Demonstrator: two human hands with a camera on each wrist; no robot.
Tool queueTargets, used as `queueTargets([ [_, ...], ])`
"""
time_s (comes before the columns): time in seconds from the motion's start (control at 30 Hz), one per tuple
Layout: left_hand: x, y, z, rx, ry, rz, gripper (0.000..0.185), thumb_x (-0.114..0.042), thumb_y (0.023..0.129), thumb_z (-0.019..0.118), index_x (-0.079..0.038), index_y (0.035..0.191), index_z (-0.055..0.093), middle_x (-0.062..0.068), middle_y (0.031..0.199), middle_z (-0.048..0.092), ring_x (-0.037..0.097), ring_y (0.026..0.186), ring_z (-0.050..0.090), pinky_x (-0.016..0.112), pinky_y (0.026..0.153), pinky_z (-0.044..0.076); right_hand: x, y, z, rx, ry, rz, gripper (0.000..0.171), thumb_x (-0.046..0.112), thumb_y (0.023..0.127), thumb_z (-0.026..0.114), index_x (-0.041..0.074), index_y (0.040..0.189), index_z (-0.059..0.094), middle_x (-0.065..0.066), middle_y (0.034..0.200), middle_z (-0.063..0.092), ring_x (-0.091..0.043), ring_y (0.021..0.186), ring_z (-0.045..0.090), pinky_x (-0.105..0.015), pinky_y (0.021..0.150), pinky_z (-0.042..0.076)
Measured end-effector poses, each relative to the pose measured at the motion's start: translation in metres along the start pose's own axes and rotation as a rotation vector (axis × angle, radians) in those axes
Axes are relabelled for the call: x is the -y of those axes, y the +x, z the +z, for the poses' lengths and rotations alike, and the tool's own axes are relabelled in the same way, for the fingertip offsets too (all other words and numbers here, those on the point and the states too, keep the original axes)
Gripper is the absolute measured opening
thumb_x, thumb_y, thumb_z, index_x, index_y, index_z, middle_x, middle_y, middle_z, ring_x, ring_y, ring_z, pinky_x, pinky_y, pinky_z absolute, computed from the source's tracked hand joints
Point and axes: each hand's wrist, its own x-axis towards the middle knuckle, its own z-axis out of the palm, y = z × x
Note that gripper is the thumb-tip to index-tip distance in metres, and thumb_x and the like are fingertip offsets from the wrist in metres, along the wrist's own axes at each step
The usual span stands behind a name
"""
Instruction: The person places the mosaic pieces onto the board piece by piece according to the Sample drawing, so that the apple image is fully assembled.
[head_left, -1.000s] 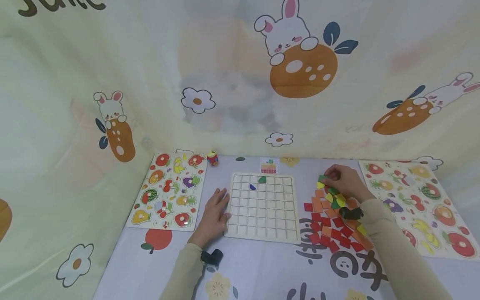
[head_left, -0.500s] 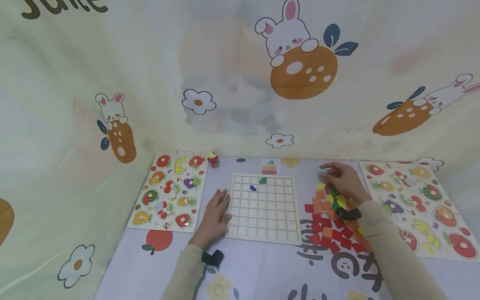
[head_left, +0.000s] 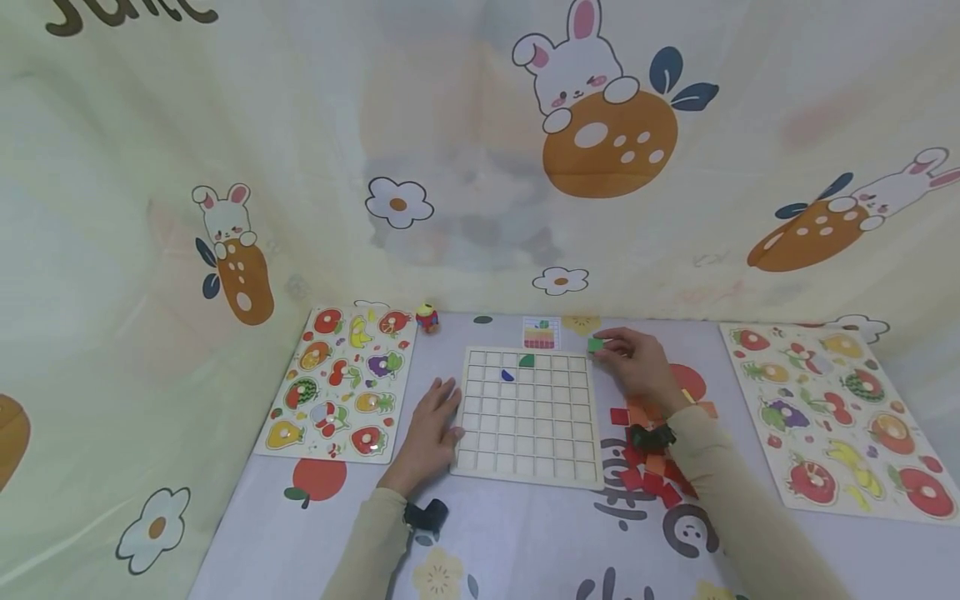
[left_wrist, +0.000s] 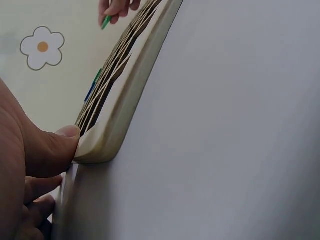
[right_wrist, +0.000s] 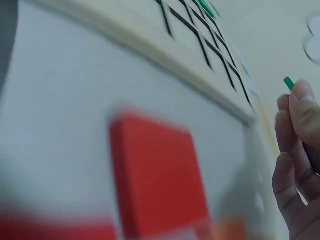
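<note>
A pale wooden grid board (head_left: pixel 525 454) lies flat in the middle of the table. One green piece with a rounded corner (head_left: pixel 527 361) sits in its top row, and a small blue piece (head_left: pixel 507 375) just below and to the left. My left hand (head_left: pixel 426 429) rests at the board's left side; in the left wrist view its thumb (left_wrist: pixel 52 150) touches the edge. Beyond the board's top right corner, my right hand (head_left: pixel 637 367) pinches a green tile (head_left: pixel 595 344) between thumb and fingertips. The right wrist view shows that green tile (right_wrist: pixel 288 83) edge-on.
Red tiles (head_left: pixel 632 479) and orange ones lie in a pile right of the board, partly under my right forearm. A small pattern card (head_left: pixel 541 334) stands behind the board, a little toy figure (head_left: pixel 427 317) farther left. Fruit puzzle boards flank both sides, left (head_left: pixel 401 379) and right (head_left: pixel 795 492).
My right hand has lifted the green tile from the pile's far end and carried it left to the board's top right corner. The left hand has stayed in place.
</note>
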Motion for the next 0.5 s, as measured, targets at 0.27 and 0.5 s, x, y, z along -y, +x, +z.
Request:
queueTargets([
  [0.27,0.0,0.0,0.0,-0.005,-0.002,0.002,0.063,-0.008,0.1,0.064,0.0,0.159,0.043,0.011,0.176,0.028,0.034,0.166,0.014,0.059,0.135,0.016,0.02,0.004,0.037,0.068,0.042,-0.018,0.031,0.021,0.1,0.075,0.015,0.131,0.073,-0.009,0.116,0.07,-0.027,0.102,0.062,-0.036,0.086,0.054],
  [0.5,0.002,0.001,0.0,0.006,0.006,-0.007,0.064,-0.009,0.101,0.064,-0.002,0.16,0.042,0.009,0.176,0.028,0.032,0.167,0.013,0.057,0.135,0.016,0.028,0.007,0.053,0.076,-0.001,-0.046,0.033,0.025,0.098,0.078,0.014,0.129,0.074,-0.01,0.123,0.069,-0.027,0.107,0.063,-0.041,0.092,0.054],
])
